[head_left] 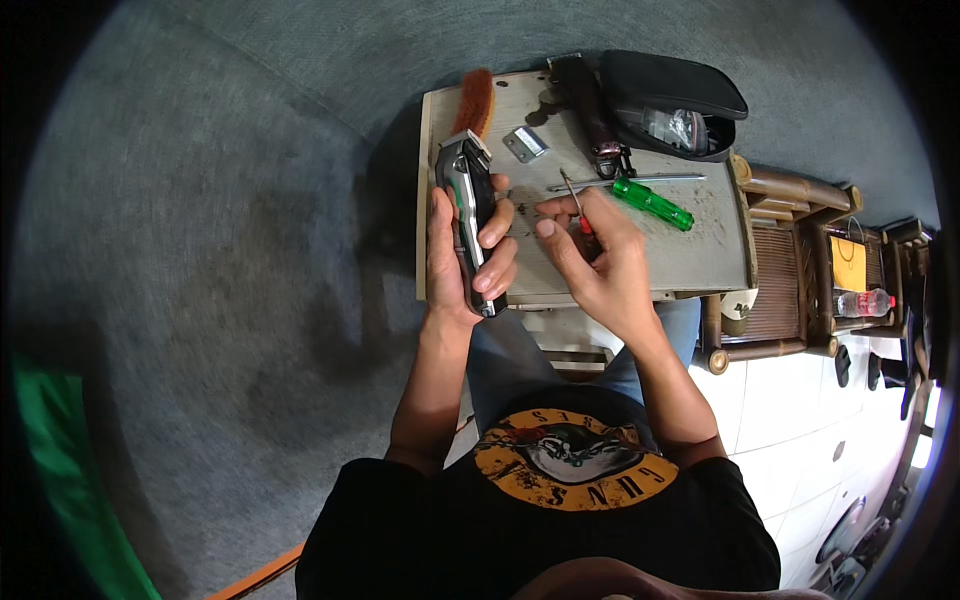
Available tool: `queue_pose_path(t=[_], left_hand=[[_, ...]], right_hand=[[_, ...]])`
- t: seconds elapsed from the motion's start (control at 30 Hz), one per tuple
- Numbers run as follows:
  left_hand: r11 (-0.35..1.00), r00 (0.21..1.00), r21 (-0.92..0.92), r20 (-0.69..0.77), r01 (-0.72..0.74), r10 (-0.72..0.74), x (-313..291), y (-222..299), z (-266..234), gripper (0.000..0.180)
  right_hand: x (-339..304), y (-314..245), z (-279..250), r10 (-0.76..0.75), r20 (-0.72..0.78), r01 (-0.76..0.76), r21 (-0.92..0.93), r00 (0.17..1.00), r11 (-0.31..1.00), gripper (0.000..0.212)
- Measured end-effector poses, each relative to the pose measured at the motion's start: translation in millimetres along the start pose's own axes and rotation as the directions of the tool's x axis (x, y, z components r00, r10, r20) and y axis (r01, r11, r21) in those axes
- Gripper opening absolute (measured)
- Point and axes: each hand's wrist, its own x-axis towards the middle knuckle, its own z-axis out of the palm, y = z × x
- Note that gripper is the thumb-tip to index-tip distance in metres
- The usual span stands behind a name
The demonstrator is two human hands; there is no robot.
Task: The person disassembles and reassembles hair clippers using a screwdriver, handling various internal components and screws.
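My left hand (pixel 441 262) is wrapped round a black and silver hair clipper (pixel 466 205), its blade end pointing away from me. Close by on the right, my right hand (pixel 617 262) grips a small screwdriver (pixel 574 197) with a red part on its handle. Its thin shaft points up and away, apart from the clipper. Beyond my hands, a loose metal clipper blade (pixel 526 144) lies on the small wooden table (pixel 710 255). A green screwdriver handle (pixel 652 203) rests at the right, beside a long metal rod (pixel 675 178).
A second, dark clipper (pixel 588 108) lies at the back near an open black case (pixel 672 85) with a plastic bag inside. An orange-brown brush (pixel 476 103) stands at the far left corner. Bamboo chairs (pixel 775 265) adjoin the table's right; a plastic bottle (pixel 865 303) lies there.
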Motion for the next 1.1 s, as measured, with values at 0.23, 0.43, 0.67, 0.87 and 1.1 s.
queue_pose_path(t=[0.23,0.43,0.67,0.87,1.1], left_hand=[[0.999,0.999,-0.013,-0.003,0.051,-0.051,2,1,5,0.067],[0.996,0.996,-0.043,0.023,0.082,-0.081,1,-2,4,0.068],[0.992,0.987,0.028,0.094,0.126,-0.128,0,1,3,0.070],[0.706,0.999,0.707,-0.036,0.033,-0.011,-3,-22,23,0.070],[0.580,1.000,0.814,0.019,-0.017,0.003,0,-38,34,0.040]], right_hand=[[1,12,3,-0.152,-0.069,0.151,-0.014,0.986,0.988,0.017],[-1,11,-1,-0.117,-0.039,0.115,-0.044,0.992,0.992,0.017],[-1,2,-3,-0.082,-0.032,0.082,-0.009,0.996,0.997,0.020],[3,19,1,-0.108,-0.156,0.148,0.278,0.982,0.949,0.036],[-2,4,-13,0.117,0.115,-0.163,0.590,0.986,0.791,0.041]])
